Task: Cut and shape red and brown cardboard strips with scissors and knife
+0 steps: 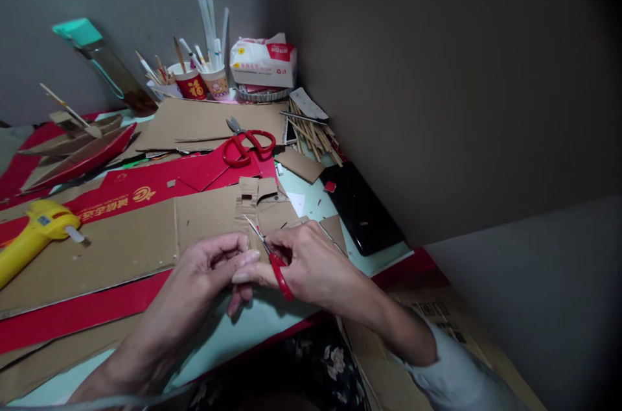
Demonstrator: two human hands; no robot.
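small red scissors (272,255), blades pointing up-left

1. The left hand (214,265) is bare, with no glove, ring or watch showing, and the left forearm is uncovered down to the bottom edge of the view.
2. The right hand (311,265) is bare as well, with no jewellery in sight.
3. A light grey sleeve (459,375) covers the right arm from mid-forearm upward, loose, with a soft rolled cuff.
4. Dark fabric with a pale flower print (321,365) covers the lap.
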